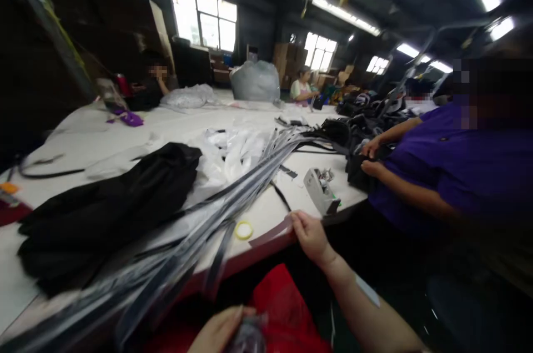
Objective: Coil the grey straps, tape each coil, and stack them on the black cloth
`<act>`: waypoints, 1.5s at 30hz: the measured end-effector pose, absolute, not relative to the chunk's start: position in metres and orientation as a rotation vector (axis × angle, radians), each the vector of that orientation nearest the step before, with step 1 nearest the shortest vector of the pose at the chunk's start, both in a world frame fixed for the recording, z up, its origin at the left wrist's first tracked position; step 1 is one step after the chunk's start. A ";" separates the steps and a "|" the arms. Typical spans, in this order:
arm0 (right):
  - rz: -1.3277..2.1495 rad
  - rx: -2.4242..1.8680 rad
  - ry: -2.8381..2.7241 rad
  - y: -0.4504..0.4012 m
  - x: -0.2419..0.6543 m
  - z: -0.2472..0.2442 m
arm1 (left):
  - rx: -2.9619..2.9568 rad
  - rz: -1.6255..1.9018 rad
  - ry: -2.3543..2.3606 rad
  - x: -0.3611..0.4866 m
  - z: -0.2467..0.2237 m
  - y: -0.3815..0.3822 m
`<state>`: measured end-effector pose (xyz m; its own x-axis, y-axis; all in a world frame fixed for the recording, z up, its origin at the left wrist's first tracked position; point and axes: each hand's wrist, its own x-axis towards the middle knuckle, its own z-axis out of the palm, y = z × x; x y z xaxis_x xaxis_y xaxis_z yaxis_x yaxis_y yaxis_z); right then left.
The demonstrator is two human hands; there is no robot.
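At the table's front edge my right hand (311,237) is closed, thumb and fingers pinching the end of a flat greyish strip (270,232). The strip runs left along the edge. Low in the view, above the red cloth (277,303) on my lap, my left hand (220,331) is closed around a dark bundle that looks wrapped in clear plastic (247,336); its kind is unclear. A yellow tape ring (244,230) lies left of my right hand. Long dark strips in clear plastic (233,203) stretch diagonally across the table.
Black cloth (120,208) is heaped on the left of the white table (95,134). A grey tape dispenser (321,191) stands near the right edge. A co-worker in a purple shirt (433,159) handles black fabric at right. Other people sit behind the table.
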<state>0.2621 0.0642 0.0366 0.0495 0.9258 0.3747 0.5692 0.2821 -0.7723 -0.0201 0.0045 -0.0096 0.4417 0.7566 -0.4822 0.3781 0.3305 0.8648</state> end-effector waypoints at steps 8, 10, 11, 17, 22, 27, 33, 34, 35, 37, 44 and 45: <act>1.208 -1.195 -1.751 0.012 0.253 0.060 | 0.889 0.398 1.048 -0.014 -0.010 -0.001; 1.100 -1.232 -1.892 0.005 0.247 0.054 | 0.859 0.391 1.023 -0.014 -0.012 -0.001; 1.015 -1.251 -1.957 0.001 0.244 0.052 | 0.859 0.390 1.016 -0.015 -0.013 -0.001; 0.463 -1.243 -2.170 -0.009 0.230 0.051 | 0.919 0.384 0.997 -0.019 -0.017 0.000; 0.159 -1.170 -2.275 -0.018 0.221 0.050 | 0.884 0.398 1.008 -0.017 -0.017 0.000; 0.040 -1.032 -2.376 -0.027 0.208 0.042 | 0.872 0.416 1.060 -0.016 -0.016 0.000; -0.177 -1.095 -2.313 -0.022 0.217 0.047 | 0.934 0.384 1.034 -0.022 -0.018 0.004; -0.208 -1.114 -2.292 -0.021 0.219 0.049 | 0.936 0.376 1.025 -0.023 -0.019 0.004; -0.233 -1.130 -2.280 -0.020 0.221 0.051 | 0.932 0.371 1.022 -0.023 -0.020 0.005; -0.266 -1.133 -2.291 -0.021 0.222 0.053 | 0.917 0.377 1.027 -0.024 -0.022 0.005; -0.269 -1.064 -2.362 -0.032 0.205 0.043 | 0.924 0.395 1.060 -0.021 -0.020 0.005; -0.254 -1.070 -2.354 -0.032 0.203 0.039 | 0.924 0.397 1.071 -0.022 -0.020 0.004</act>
<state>0.2031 -0.0316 0.0395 -0.5410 0.6418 0.5435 0.7428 0.6677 -0.0489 -0.0219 0.0041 -0.0201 0.4567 0.6805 -0.5730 0.1435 0.5793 0.8024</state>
